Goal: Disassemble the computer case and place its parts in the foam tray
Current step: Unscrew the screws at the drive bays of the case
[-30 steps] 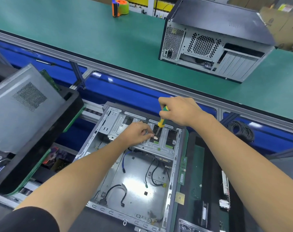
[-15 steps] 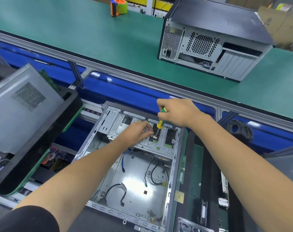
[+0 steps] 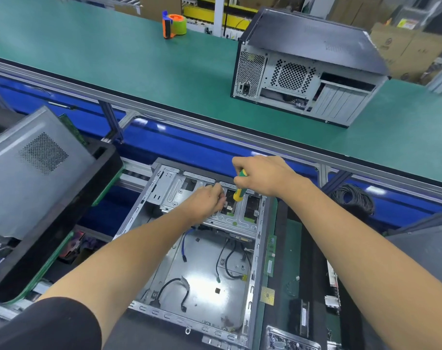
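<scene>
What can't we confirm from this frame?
Head view only:
- Tip of the screwdriver: hidden behind the left hand, so the fastener is unseen.
- What the left hand's fingers pinch on the drive cage: too small.
- Grip of the right hand: its fingers hide most of the handle.
- Foam tray: cut off by the bottom edge.

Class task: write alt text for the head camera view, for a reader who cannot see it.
A right hand grips a green-and-yellow screwdriver over the drive bracket of an open computer case, while the left hand rests on the bracket.
</scene>
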The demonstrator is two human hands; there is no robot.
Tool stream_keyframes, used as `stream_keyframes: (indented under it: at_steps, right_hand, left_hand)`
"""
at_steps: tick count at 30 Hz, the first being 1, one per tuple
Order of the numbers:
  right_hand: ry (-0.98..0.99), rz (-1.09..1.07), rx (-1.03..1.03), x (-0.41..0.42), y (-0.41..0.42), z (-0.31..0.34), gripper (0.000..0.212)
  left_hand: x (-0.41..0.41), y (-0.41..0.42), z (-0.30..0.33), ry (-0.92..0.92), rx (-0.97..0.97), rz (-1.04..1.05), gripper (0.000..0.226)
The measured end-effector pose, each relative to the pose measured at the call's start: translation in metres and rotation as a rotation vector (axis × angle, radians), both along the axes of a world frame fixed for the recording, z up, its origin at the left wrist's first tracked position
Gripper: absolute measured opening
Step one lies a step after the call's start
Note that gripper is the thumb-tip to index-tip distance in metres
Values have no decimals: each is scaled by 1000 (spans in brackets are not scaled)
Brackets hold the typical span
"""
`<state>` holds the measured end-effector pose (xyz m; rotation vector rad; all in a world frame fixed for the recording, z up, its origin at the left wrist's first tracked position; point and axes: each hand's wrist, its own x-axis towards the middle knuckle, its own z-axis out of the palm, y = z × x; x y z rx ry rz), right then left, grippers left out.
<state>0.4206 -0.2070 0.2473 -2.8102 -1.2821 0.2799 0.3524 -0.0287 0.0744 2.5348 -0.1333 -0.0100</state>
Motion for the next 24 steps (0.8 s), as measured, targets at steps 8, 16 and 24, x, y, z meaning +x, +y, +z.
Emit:
stream_keyframes:
  at_steps: [8, 16, 24]
  right_hand:
    - [1, -22, 0, -9, -15, 8, 22]
    - [-16, -17, 17, -7, -13, 9, 21]
    - [28, 8, 28, -10, -6, 0, 23]
  left_hand:
    - [-2, 10, 12, -13, -497, 388, 32]
    - [-37, -6, 30, 255, -1364, 589, 19]
    - [-102, -49, 6, 263, -1422, 686, 24]
